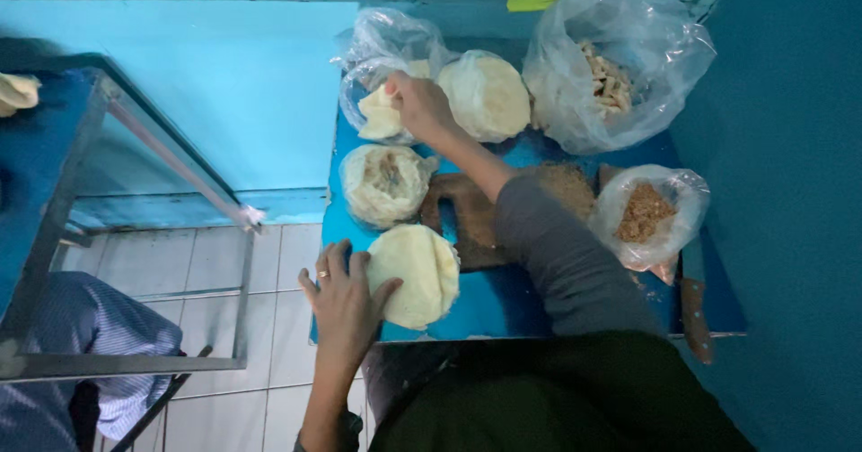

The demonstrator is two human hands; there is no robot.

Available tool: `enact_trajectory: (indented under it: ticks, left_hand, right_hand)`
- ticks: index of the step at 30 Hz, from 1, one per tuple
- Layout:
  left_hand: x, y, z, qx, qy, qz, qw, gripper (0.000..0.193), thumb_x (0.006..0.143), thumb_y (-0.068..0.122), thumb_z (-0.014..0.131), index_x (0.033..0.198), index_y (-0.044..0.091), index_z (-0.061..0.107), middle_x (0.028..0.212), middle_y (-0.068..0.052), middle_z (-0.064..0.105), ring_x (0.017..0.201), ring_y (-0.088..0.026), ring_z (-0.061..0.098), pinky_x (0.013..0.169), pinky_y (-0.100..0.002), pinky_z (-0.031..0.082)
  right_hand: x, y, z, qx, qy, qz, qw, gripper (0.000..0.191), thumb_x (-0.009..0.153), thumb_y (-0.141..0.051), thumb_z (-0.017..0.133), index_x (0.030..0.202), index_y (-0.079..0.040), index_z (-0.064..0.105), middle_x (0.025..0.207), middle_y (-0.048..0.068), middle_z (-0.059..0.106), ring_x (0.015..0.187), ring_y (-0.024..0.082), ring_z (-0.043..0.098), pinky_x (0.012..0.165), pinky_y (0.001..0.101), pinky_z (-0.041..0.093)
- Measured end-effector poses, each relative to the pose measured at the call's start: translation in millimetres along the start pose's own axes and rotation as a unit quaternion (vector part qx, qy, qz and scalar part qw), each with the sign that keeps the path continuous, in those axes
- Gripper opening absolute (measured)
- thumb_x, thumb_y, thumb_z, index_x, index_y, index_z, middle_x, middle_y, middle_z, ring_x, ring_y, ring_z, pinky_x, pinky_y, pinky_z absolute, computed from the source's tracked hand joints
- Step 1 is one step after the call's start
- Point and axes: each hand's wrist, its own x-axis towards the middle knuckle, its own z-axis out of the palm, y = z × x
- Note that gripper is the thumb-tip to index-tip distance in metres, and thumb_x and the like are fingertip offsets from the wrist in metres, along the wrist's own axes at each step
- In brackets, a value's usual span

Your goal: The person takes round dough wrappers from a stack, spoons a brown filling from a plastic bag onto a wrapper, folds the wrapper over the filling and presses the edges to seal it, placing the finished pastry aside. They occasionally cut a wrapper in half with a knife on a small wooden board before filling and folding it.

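Observation:
My left hand (344, 298), with a ring on one finger, rests against the left edge of a round pale stack of thin wrappers in clear plastic (416, 273) at the near edge of a small blue table (503, 304). My right hand (418, 104) reaches to the far side and grips a pale wrapper piece (379, 111) inside an opened clear bag (391, 50). Two more wrapped round stacks lie nearby, one at the middle left (384, 182) and one at the back (489, 95). A brown wooden board (469, 220) lies under my right forearm.
A large clear bag of pale cut pieces (613, 68) stands at the back right. A smaller bag of brown crumbs (648, 211) sits right of the board, beside a knife (694, 304). A metal-framed glass cabinet (135, 228) stands left; a person's striped sleeve (94, 326) shows below it.

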Motion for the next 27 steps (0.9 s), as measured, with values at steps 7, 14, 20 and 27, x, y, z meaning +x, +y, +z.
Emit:
enact_trajectory:
  ticks: [7, 14, 20, 27]
  left_hand:
    - [-13, 26, 14, 0.008, -0.024, 0.032, 0.999, 0.029, 0.087, 0.026, 0.074, 0.108, 0.011, 0.061, 0.123, -0.008, 0.061, 0.122, -0.031, 0.054, 0.111, -0.067, 0.028]
    - [-17, 35, 1, -0.095, 0.026, 0.005, 0.995, 0.071, 0.073, 0.030, 0.077, 0.133, -0.002, 0.056, 0.133, -0.022, 0.051, 0.118, -0.039, 0.050, 0.099, -0.049, 0.040]
    - [-14, 29, -10, 0.031, -0.021, -0.002, 0.999, 0.057, 0.075, 0.045, 0.083, 0.109, 0.004, 0.062, 0.119, -0.014, 0.055, 0.120, -0.037, 0.047, 0.101, -0.064, 0.031]
    - [-24, 29, 13, -0.037, -0.037, 0.027, 0.998, 0.032, 0.079, 0.015, 0.075, 0.106, 0.010, 0.059, 0.108, -0.011, 0.061, 0.109, -0.036, 0.058, 0.094, -0.053, 0.042]
  right_hand:
    - [-17, -3, -31, -0.102, 0.004, -0.032, 0.994, 0.026, 0.088, -0.009, 0.068, 0.114, -0.012, 0.064, 0.107, 0.015, 0.069, 0.105, 0.040, 0.064, 0.085, 0.0530, 0.052]
    - [-24, -21, -17, -0.155, -0.026, -0.099, 0.983, 0.029, 0.075, -0.014, 0.075, 0.103, -0.015, 0.072, 0.118, 0.017, 0.058, 0.115, 0.040, 0.053, 0.086, 0.0507, 0.052]
    - [-18, -20, -14, -0.152, -0.059, -0.019, 0.986, 0.016, 0.081, -0.019, 0.075, 0.096, -0.015, 0.070, 0.117, 0.015, 0.061, 0.116, 0.039, 0.057, 0.089, 0.0518, 0.052]
    - [-17, -23, -41, -0.100, 0.003, 0.038, 0.994, 0.072, 0.066, -0.025, 0.089, 0.129, -0.009, 0.057, 0.118, 0.019, 0.066, 0.109, 0.043, 0.061, 0.088, 0.0533, 0.050]
